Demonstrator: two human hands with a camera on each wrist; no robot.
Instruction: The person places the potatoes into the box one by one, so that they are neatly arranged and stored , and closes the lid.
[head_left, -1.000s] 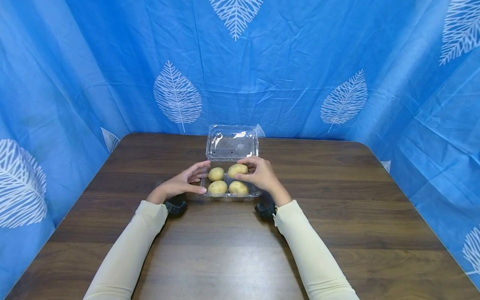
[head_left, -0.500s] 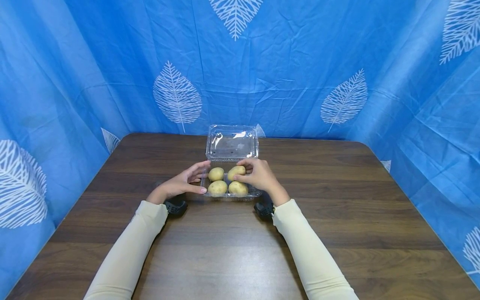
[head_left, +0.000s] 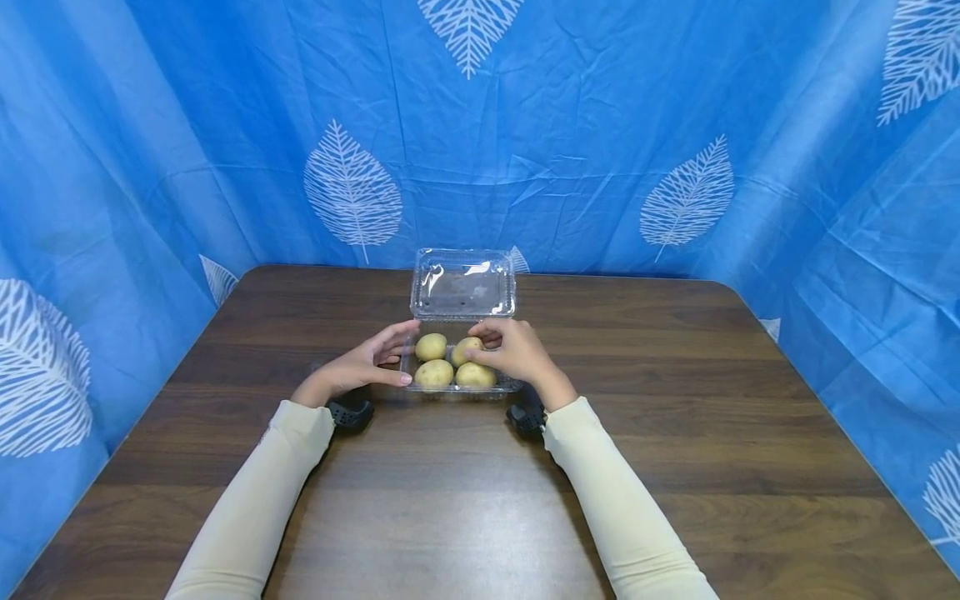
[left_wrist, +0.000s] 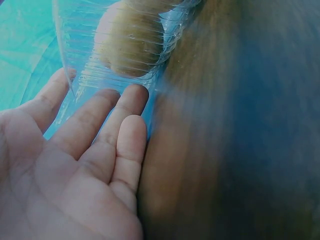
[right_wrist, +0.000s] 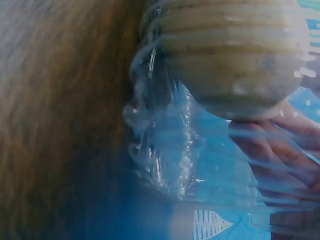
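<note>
In the head view a clear plastic clamshell box (head_left: 408, 367) lies on the table, its lid (head_left: 463, 285) tipped back. Several potatoes sit in it, two in front and two behind. My right hand (head_left: 517, 350) reaches into the box and pinches the back right potato (head_left: 467, 348), covering part of it. At the left end, my left hand (head_left: 360, 364) touches the box with thumb and fingertips, fingers fairly straight. Through the ribbed wall in the left wrist view shows a potato (left_wrist: 130, 45). The right wrist view shows another potato (right_wrist: 235, 65) and my fingers (right_wrist: 270, 145) through plastic.
The brown wooden table (head_left: 660, 467) extends on every side of the box. Beyond its back edge hangs a blue curtain (head_left: 525, 150) with white leaf prints, which also runs along both sides. A black device (head_left: 351, 415) sits at each wrist.
My right hand has shifted slightly left and lower with the potato, which now lies closer to the back left one. The left hand stays at the box's left end.
</note>
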